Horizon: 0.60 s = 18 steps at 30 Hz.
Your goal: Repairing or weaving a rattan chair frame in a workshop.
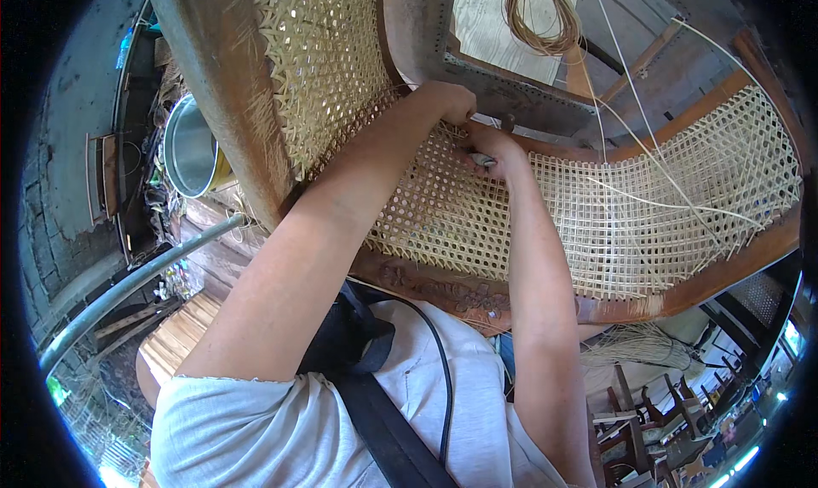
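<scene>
Woven cane webbing (pixel 452 198) spans the curved brown wooden frame (pixel 699 294) of a chair in front of me. My left hand (pixel 452 103) is closed at the far edge of the webbing, by the wooden rail; its fingertips are hidden. Just right of it, my right hand (pixel 498 152) has its fingers curled round a small object with a pale grey end (pixel 483 159), its kind too hidden to tell. Loose cane strands (pixel 656 152) trail across the webbing to the right. More cane mesh (pixel 328 62) fills the upright panel at left.
A coil of cane (pixel 543 20) hangs at the top. A metal bucket (pixel 189 146) and a grey pipe (pixel 141 279) are at left. Cane strands (pixel 639 349) and wooden furniture parts (pixel 656 428) lie at lower right. A black strap (pixel 383 428) crosses my shirt.
</scene>
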Each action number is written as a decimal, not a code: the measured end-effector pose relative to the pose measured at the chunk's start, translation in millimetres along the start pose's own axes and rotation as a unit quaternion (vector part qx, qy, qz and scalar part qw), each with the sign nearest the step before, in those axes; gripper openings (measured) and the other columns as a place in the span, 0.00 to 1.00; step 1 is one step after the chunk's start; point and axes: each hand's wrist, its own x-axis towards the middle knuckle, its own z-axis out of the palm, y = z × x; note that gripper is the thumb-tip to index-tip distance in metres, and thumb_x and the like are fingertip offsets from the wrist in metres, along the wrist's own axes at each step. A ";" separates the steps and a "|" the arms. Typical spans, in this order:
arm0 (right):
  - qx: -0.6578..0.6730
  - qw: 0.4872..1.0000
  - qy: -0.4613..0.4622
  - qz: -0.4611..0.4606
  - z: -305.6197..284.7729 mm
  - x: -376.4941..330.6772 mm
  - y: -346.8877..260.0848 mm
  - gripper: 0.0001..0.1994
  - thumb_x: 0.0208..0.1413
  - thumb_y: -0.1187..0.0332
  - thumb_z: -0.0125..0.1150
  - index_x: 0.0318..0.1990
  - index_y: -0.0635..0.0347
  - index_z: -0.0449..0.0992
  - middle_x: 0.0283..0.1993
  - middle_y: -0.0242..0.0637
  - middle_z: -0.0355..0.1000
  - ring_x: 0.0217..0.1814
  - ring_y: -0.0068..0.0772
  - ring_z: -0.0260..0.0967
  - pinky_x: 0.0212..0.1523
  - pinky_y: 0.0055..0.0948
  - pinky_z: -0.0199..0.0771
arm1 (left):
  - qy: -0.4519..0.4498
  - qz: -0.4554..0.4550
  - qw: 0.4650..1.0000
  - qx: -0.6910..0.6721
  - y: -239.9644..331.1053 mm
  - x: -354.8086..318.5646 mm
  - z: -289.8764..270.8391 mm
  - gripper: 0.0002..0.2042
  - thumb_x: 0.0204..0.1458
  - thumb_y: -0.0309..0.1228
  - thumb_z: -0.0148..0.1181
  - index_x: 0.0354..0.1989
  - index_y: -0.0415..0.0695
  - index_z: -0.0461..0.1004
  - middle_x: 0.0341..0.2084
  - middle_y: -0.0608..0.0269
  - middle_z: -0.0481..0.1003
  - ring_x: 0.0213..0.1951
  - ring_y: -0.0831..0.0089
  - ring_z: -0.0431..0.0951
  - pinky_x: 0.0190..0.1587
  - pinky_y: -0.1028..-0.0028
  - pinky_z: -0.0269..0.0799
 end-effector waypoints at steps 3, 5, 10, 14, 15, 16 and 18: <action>-0.014 1.000 -0.007 0.013 -1.5 -3.2 -3.7 0.18 0.66 0.46 0.39 0.45 0.49 0.66 0.23 0.31 0.68 0.15 0.18 0.61 0.10 0.20 0.55 | 0.006 -0.008 1.000 0.007 -1.2 3.9 0.7 0.14 0.46 0.32 0.58 0.43 0.48 0.80 0.45 0.55 0.78 0.47 0.56 0.78 0.47 0.59 0.74; -0.047 0.999 -0.008 0.018 -1.6 -3.1 -8.0 0.20 0.65 0.43 0.39 0.41 0.49 0.65 0.22 0.30 0.67 0.15 0.17 0.61 0.10 0.19 0.53 | 0.003 -0.001 1.000 0.016 -5.9 6.6 0.1 0.14 0.46 0.33 0.58 0.43 0.48 0.80 0.45 0.55 0.78 0.47 0.56 0.78 0.47 0.59 0.74; -0.068 0.996 -0.016 0.050 -4.1 5.3 -15.2 0.22 0.65 0.42 0.39 0.38 0.51 0.66 0.19 0.31 0.66 0.14 0.18 0.58 0.10 0.19 0.49 | -0.006 -0.006 0.999 0.038 0.5 4.4 -2.1 0.15 0.48 0.33 0.58 0.44 0.48 0.80 0.46 0.56 0.78 0.47 0.57 0.78 0.47 0.59 0.74; -0.054 0.998 -0.020 0.039 -6.6 -0.6 -20.4 0.21 0.65 0.44 0.40 0.38 0.52 0.69 0.24 0.32 0.70 0.17 0.20 0.62 0.16 0.24 0.60 | -0.002 -0.030 0.999 -0.016 -1.0 -0.6 -2.4 0.15 0.46 0.36 0.62 0.42 0.46 0.81 0.43 0.53 0.79 0.44 0.54 0.79 0.47 0.60 0.74; -0.113 0.993 0.028 0.022 -7.5 3.8 -14.9 0.21 0.65 0.46 0.42 0.40 0.54 0.70 0.26 0.31 0.72 0.19 0.21 0.63 0.21 0.28 0.64 | -0.017 -0.026 0.999 -0.021 9.5 -6.0 -8.5 0.15 0.44 0.37 0.64 0.40 0.44 0.81 0.42 0.52 0.79 0.43 0.54 0.79 0.47 0.60 0.74; -0.173 0.982 0.077 0.000 -9.1 11.2 -11.4 0.20 0.65 0.48 0.44 0.41 0.56 0.72 0.28 0.30 0.73 0.22 0.23 0.65 0.27 0.33 0.69 | -0.009 -0.025 1.000 -0.010 20.8 -19.3 -5.7 0.15 0.44 0.37 0.64 0.40 0.44 0.81 0.42 0.52 0.79 0.43 0.54 0.79 0.47 0.60 0.74; -0.658 0.710 0.154 -0.199 -24.8 68.2 24.3 0.26 0.60 0.50 0.51 0.61 0.56 0.65 0.48 0.42 0.76 0.49 0.39 0.71 0.44 0.43 0.74 | 0.080 -0.051 0.993 -0.066 35.3 -30.4 -6.5 0.16 0.39 0.37 0.67 0.36 0.41 0.82 0.40 0.48 0.79 0.42 0.53 0.80 0.47 0.61 0.75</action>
